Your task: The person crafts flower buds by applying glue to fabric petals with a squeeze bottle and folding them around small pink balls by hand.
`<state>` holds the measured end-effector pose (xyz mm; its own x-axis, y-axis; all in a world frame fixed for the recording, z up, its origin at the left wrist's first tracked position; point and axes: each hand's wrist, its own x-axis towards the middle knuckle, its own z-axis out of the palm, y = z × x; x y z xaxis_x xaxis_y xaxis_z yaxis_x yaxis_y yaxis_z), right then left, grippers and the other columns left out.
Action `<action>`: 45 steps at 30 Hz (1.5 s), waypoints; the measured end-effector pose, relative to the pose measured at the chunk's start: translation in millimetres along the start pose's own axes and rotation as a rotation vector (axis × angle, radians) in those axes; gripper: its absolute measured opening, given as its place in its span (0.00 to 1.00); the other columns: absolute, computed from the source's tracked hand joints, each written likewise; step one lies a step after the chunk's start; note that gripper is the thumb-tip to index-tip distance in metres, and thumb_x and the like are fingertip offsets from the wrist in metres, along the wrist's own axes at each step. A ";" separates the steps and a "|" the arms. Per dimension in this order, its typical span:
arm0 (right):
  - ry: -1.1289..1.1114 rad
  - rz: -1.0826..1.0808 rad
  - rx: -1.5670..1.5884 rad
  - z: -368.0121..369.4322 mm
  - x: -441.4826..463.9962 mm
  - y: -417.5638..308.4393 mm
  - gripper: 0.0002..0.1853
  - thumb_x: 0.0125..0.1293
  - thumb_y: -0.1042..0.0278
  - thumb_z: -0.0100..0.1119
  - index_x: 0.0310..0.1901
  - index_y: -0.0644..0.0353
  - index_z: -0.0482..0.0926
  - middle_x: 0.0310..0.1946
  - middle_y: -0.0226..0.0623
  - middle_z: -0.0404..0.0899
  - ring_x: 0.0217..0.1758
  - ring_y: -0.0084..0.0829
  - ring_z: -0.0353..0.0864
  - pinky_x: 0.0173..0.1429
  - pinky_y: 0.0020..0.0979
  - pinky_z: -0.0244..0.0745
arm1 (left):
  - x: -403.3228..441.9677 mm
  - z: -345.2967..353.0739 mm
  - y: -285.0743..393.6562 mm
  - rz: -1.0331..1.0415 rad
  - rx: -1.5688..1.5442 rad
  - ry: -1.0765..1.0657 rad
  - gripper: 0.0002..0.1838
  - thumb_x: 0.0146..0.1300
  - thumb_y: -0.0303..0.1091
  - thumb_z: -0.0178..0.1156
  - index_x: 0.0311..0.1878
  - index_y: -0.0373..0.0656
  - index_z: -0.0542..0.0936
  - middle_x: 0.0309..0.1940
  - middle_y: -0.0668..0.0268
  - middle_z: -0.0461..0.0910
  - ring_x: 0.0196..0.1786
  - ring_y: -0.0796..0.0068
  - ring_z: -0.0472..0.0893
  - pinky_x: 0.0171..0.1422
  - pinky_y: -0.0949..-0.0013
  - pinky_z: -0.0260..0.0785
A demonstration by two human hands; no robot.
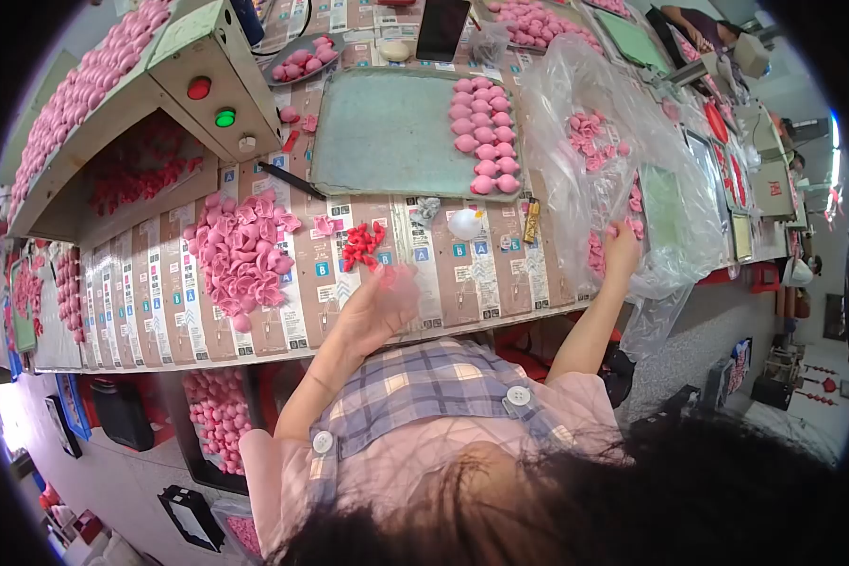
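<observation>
Probably light, soft: thin pink petal-shaped pieces [595, 255] at clear crinkled plastic bag [558, 104], R of frame; best held by rim. R hand [621, 249] amid them, L hand [375, 309] blurred, ctr.; can't tell either grip.

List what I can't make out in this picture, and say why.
1. Head view: whether the left hand holds anything; motion blur smears its fingers.
2. Head view: what the right hand grips, if anything; the hand itself hides it.
3. Head view: the lower pieces in the pink pile; upper ones cover them.
4. Head view: lettering on the small yellow item; too small.
</observation>
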<state>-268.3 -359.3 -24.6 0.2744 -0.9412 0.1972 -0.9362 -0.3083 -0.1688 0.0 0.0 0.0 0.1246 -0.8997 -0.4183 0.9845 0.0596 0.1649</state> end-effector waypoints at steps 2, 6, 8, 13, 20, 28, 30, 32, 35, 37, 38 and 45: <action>0.184 -0.046 0.148 -19.8 -7.5 -9.1 0.11 0.58 0.67 0.54 0.42 0.58 0.78 0.37 0.38 0.79 0.39 0.35 0.78 0.43 0.37 0.71 | -0.4 3.2 -1.1 0.012 0.038 0.037 0.21 0.63 0.48 0.48 0.48 0.39 0.71 0.35 0.61 0.75 0.34 0.73 0.73 0.45 0.70 0.68; 0.020 -0.165 0.704 -87.7 -57.8 -98.0 0.11 0.57 0.69 0.56 0.42 0.60 0.77 0.34 0.33 0.78 0.36 0.27 0.76 0.42 0.27 0.70 | 1.7 -12.9 0.9 0.011 0.139 -0.033 0.22 0.60 0.50 0.51 0.51 0.44 0.70 0.44 0.69 0.73 0.46 0.73 0.74 0.46 0.69 0.69; -0.261 -0.335 0.918 -93.8 -91.8 -146.7 0.13 0.57 0.69 0.58 0.44 0.60 0.76 0.36 0.32 0.78 0.36 0.24 0.75 0.44 0.26 0.70 | 3.4 -13.3 -2.0 0.015 0.138 0.003 0.22 0.61 0.50 0.51 0.51 0.44 0.70 0.45 0.68 0.73 0.47 0.73 0.74 0.47 0.70 0.68; -0.671 -0.504 0.902 -16.7 -162.2 -208.5 0.12 0.56 0.68 0.58 0.41 0.60 0.75 0.33 0.38 0.77 0.33 0.31 0.77 0.38 0.29 0.72 | -0.1 -2.3 -0.8 0.038 0.113 0.079 0.20 0.63 0.46 0.48 0.50 0.40 0.70 0.39 0.57 0.76 0.37 0.72 0.76 0.47 0.68 0.71; -0.371 -0.747 0.624 -0.5 -165.4 -211.2 0.11 0.52 0.67 0.59 0.38 0.55 0.75 0.29 0.37 0.70 0.34 0.39 0.73 0.35 0.35 0.69 | -2.9 -11.2 2.5 0.038 0.038 0.051 0.21 0.63 0.44 0.48 0.53 0.39 0.68 0.42 0.54 0.76 0.37 0.72 0.77 0.47 0.68 0.72; -0.392 -0.731 0.637 2.1 -166.9 -205.8 0.11 0.48 0.69 0.61 0.35 0.55 0.74 0.31 0.36 0.70 0.34 0.39 0.73 0.36 0.35 0.70 | -2.4 -10.1 4.4 0.049 0.043 0.030 0.20 0.63 0.44 0.48 0.52 0.39 0.68 0.43 0.53 0.76 0.37 0.72 0.77 0.46 0.68 0.73; -0.429 -0.685 0.671 0.1 -167.2 -206.4 0.12 0.48 0.68 0.62 0.36 0.55 0.74 0.31 0.35 0.70 0.32 0.37 0.73 0.35 0.33 0.70 | -3.9 -8.9 4.8 0.060 0.061 0.019 0.20 0.63 0.44 0.48 0.52 0.39 0.68 0.43 0.53 0.75 0.37 0.73 0.77 0.47 0.68 0.73; -0.459 -0.609 0.719 -10.1 -162.4 -209.1 0.13 0.48 0.67 0.63 0.36 0.56 0.75 0.30 0.34 0.70 0.30 0.34 0.72 0.34 0.32 0.69 | -4.7 -6.1 6.0 0.069 0.075 0.012 0.20 0.64 0.44 0.48 0.51 0.39 0.68 0.43 0.53 0.75 0.37 0.73 0.77 0.47 0.68 0.72; -0.495 -0.524 0.843 -55.9 -149.2 -219.2 0.14 0.47 0.67 0.64 0.38 0.57 0.75 0.29 0.33 0.70 0.27 0.28 0.70 0.32 0.27 0.67 | -7.1 4.7 7.0 0.091 0.162 0.000 0.20 0.64 0.44 0.48 0.51 0.39 0.68 0.44 0.54 0.75 0.38 0.74 0.77 0.48 0.68 0.72; -0.485 -0.584 0.970 -72.4 -141.3 -223.3 0.16 0.46 0.70 0.66 0.39 0.59 0.76 0.29 0.32 0.70 0.26 0.22 0.68 0.30 0.22 0.64 | -2.6 -5.7 2.6 0.116 0.253 0.009 0.20 0.63 0.44 0.50 0.52 0.41 0.69 0.45 0.60 0.75 0.44 0.74 0.75 0.50 0.69 0.69; -0.509 -0.625 0.925 -78.4 -139.8 -227.3 0.16 0.46 0.68 0.65 0.38 0.59 0.75 0.29 0.33 0.70 0.27 0.25 0.69 0.31 0.25 0.66 | -0.7 -9.1 1.2 0.130 0.299 0.012 0.20 0.62 0.44 0.51 0.52 0.41 0.70 0.46 0.63 0.74 0.47 0.74 0.74 0.51 0.69 0.67; -0.494 -0.791 0.779 -74.3 -148.0 -245.3 0.15 0.48 0.64 0.63 0.38 0.58 0.75 0.32 0.37 0.71 0.37 0.39 0.73 0.39 0.35 0.68 | -3.4 3.5 -0.8 0.254 0.428 -0.017 0.17 0.65 0.38 0.47 0.52 0.39 0.68 0.47 0.60 0.74 0.50 0.73 0.74 0.54 0.70 0.66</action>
<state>-95.5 -134.1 59.4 0.9232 -0.3547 0.1482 -0.1361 -0.6621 -0.7370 -1.7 1.5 4.4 0.3487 -0.8868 -0.3032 0.7837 0.0985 0.6133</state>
